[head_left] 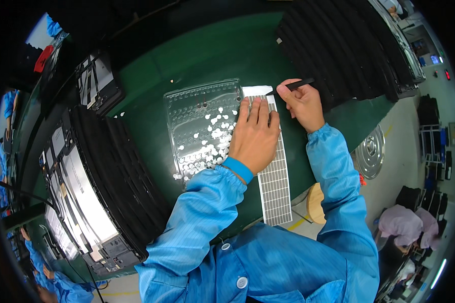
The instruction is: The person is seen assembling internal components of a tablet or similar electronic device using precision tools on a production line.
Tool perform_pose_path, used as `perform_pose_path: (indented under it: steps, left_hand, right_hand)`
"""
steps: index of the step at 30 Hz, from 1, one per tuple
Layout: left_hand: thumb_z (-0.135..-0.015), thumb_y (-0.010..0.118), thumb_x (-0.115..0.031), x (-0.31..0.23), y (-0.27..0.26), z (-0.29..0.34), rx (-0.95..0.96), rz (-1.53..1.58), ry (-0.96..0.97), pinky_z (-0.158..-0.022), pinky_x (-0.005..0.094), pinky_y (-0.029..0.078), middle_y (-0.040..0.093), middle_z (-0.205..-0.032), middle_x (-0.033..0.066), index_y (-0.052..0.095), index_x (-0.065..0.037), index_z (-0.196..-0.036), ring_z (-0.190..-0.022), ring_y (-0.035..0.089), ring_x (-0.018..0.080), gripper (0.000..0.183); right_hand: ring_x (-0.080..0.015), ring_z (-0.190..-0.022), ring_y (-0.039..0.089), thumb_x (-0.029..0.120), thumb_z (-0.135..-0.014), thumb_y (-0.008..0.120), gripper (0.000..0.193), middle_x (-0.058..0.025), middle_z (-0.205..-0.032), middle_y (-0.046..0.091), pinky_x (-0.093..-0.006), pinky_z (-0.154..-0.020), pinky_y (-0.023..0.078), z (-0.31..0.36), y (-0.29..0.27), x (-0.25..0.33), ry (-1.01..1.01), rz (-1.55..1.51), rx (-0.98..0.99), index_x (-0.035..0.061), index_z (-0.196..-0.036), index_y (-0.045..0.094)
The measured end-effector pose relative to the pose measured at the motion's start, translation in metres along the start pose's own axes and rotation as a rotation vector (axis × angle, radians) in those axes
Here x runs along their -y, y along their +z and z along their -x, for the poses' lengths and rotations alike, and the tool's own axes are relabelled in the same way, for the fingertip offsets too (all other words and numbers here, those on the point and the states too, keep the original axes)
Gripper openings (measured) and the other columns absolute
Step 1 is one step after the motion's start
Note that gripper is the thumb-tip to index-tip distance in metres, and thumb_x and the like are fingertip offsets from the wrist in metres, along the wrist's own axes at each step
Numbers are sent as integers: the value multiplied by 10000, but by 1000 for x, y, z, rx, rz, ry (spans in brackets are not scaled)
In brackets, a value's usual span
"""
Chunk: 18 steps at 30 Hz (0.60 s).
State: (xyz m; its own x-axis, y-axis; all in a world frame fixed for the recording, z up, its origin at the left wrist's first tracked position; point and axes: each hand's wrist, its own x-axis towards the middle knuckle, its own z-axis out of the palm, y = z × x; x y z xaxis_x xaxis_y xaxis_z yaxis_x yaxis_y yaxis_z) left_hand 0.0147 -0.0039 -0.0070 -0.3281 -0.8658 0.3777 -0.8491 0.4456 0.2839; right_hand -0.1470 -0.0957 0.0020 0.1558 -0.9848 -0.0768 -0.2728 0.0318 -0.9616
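Note:
My left hand [257, 132] lies flat with its fingers stretched over a white sheet of small grey rectangular labels [274, 202], pressing near its upper part. In my right hand [304, 103] is a pair of black tweezers [294, 86], pinched between thumb and fingers. Their pointed tip meets the sheet's upper right edge. Left of the sheet, partly beneath my left hand, is a clear plastic tray [183, 113] with rows of moulded dimples. Many small white round tabbed pieces [220, 134] are scattered in it. A blue band circles my left wrist.
Stacks of black-padded panels stand on the green table [146, 136]: one stack at left [121, 171], another at far right [328, 45]. A panel with cables [96, 83] lies at far left. Beyond the table's right edge are a round metal stool [371, 151] and a wooden seat [316, 203].

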Motion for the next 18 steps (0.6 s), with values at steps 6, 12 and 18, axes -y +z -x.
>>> perform_pose_path:
  steps: [6, 12, 18]
  left_hand:
    - [-914, 607, -215, 1, 2, -1, -23, 11, 17, -1178, 570, 250, 594, -1290, 306, 633, 49, -1166, -1287, 534, 421, 366]
    - [-917, 640, -227, -1, 2, 1, -4, -9, -7, -1174, 534, 270, 573, -1317, 277, 627, 30, -1197, -1307, 517, 375, 380]
    - [-914, 640, -199, -2, 7, -2, -26, 70, -17, -1185, 526, 264, 541, -1331, 319, 583, 67, -1160, -1313, 500, 420, 366]
  right_hand:
    - [-26, -548, 474, 263, -923, 765, 287, 43, -647, 559, -204, -458, 351, 1, 1, -1, -27, -1, -5, 4, -1018, 684]
    - [-6, -535, 427, 203, -940, 745, 213, 65, -648, 543, -198, -469, 291, 2, 3, -9, -96, -47, -36, 12, -1007, 679]
    - [-4, -543, 429, 204, -939, 748, 210, 61, -678, 560, -196, -472, 295, 2, -4, -14, -119, -71, -37, 21, -1011, 674]
